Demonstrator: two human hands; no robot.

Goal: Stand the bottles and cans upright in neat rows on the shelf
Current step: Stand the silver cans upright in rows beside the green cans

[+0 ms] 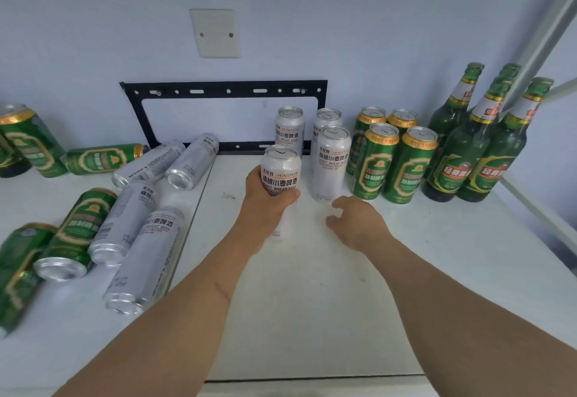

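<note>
My left hand (268,196) grips a white wheat-beer can (282,167), held upright on the white shelf (312,303) just left of a standing white can (331,162). Two more white cans (289,128) stand behind. Several green cans (406,165) stand in rows to the right, then three green bottles (459,153) upright. My right hand (359,221) hovers open, empty, in front of the standing white can. On the left, several white cans (146,253) and green cans (78,231) lie on their sides.
A black metal bracket (224,90) is fixed to the wall behind the cans, with a white cover plate (215,32) above it. A white frame bar (537,209) runs along the shelf's right side. A seam (199,209) splits the shelf surface.
</note>
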